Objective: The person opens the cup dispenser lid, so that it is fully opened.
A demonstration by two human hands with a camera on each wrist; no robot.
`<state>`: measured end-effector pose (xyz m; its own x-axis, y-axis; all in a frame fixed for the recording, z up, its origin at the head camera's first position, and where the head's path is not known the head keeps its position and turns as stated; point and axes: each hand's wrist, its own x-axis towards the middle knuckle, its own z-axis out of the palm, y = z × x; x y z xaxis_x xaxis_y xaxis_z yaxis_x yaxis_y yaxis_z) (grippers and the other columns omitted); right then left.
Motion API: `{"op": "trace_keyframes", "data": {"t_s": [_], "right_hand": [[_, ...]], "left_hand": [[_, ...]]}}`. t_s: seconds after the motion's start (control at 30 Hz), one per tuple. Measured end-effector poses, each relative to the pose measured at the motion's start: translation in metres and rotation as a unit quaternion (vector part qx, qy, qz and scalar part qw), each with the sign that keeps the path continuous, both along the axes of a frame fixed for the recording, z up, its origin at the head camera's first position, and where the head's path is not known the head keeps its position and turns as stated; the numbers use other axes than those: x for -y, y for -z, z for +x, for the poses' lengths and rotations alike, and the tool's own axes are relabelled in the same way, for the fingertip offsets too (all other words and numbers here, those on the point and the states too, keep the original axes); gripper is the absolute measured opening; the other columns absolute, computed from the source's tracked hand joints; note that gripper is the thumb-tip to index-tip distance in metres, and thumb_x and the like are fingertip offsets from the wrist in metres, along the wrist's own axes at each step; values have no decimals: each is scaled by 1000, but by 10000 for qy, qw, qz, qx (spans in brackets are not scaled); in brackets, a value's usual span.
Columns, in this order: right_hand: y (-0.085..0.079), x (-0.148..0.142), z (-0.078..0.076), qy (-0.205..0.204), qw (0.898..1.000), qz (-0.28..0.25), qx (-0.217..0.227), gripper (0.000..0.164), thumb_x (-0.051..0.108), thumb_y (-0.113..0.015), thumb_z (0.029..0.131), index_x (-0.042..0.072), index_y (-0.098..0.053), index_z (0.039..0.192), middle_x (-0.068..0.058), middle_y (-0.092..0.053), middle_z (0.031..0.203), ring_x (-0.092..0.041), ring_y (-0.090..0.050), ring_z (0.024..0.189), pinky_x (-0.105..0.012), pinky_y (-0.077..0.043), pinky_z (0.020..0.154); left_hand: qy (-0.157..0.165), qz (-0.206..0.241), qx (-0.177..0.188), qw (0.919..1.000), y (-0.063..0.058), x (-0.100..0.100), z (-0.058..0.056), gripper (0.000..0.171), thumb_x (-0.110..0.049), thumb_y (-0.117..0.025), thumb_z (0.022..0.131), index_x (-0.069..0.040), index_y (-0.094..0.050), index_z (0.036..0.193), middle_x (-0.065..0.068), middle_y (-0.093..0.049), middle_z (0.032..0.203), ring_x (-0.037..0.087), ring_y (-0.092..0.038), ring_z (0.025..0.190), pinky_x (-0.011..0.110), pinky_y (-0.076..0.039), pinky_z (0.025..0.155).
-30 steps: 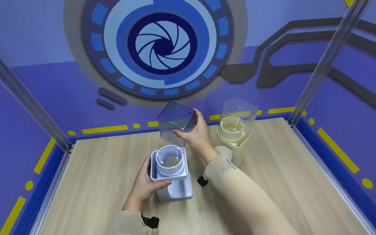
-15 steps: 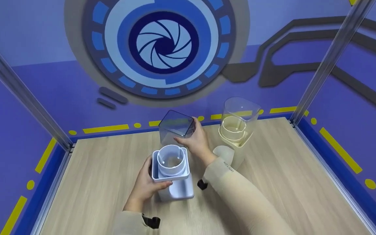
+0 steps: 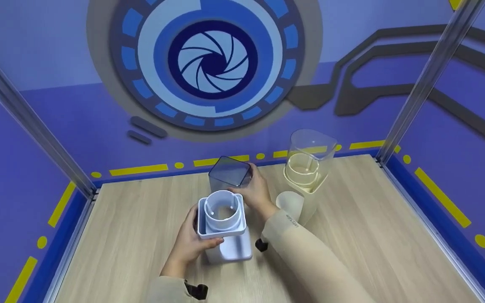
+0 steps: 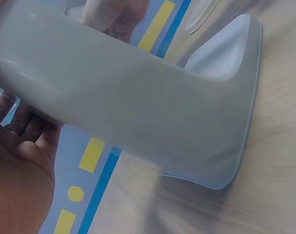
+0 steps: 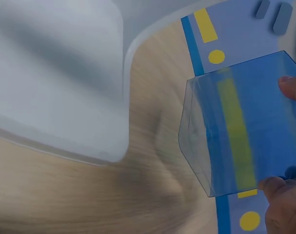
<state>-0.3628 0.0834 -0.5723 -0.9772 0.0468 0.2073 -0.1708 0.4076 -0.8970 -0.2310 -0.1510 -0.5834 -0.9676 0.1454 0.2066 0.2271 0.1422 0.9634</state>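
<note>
A pale blue dispenser stand (image 3: 237,246) with a square rimmed top and a round collar in it stands on the table. My left hand (image 3: 188,242) grips it round the upper body, thumb across the front below the rim. In the left wrist view the stand's smooth side (image 4: 118,92) fills the middle, its foot at the right. Behind the stand, my right hand (image 3: 257,191) holds a clear smoky square container (image 3: 230,171), thumb on one side and fingers on the other. The right wrist view shows the container (image 5: 235,126) beside the stand, with fingertips at its edges.
A cream stand (image 3: 307,202) of like shape, with a clear holder (image 3: 312,143) on top, stands at the back right. A translucent whitish round piece (image 3: 289,204) is in front of it, near the right sleeve. The patterned wall (image 3: 175,147) closes off the table's back.
My right hand has lowered the clear container behind the stand, and its thumb is now partly hidden by the stand's top. The left hand keeps its grip.
</note>
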Motion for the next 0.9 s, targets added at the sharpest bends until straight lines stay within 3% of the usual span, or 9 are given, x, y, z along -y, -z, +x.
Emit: {"op": "trace_keyframes", "data": {"t_s": [0.23,0.47,0.6,0.8,0.9], "right_hand": [[7,0,0,-98,9999,-69,-38,119,28,-109,71,1,-43,167,-23,-59,167,-38,-55,159,-48,-42,137],[14,3,3,-64,9995,-234,-212,113,18,-106,72,-3,-46,165,-28,-60,165,-43,-57,157,-51,-43,137],[18,6,6,-43,9992,-399,-33,112,14,-102,73,3,-43,168,-23,-60,165,-39,-57,156,-50,-42,137],[21,9,13,-224,9947,-910,431,120,16,-100,77,13,-31,175,-16,-48,175,-33,-45,164,-50,-30,143],[21,7,19,-369,9899,-1242,567,126,16,-99,79,18,-23,179,-15,-36,183,-34,-33,171,-54,-21,146]], "left_hand": [[53,126,-78,9999,2,-1,-1,123,-3,-107,63,-3,-44,169,16,-60,161,8,-60,139,16,-47,120],[64,136,-87,9998,3,-1,-1,123,-3,-107,63,-3,-44,169,16,-61,160,8,-61,139,16,-47,120],[64,123,-61,9999,4,-1,-1,122,-3,-107,64,-5,-44,168,11,-62,158,10,-61,138,16,-48,119],[68,286,-51,9996,7,-1,1,122,1,-105,65,-4,-42,169,12,-60,157,9,-61,136,16,-49,117],[95,284,-20,9996,7,0,4,132,-1,-105,65,-6,-33,175,15,-53,166,12,-58,143,17,-47,120]]}}
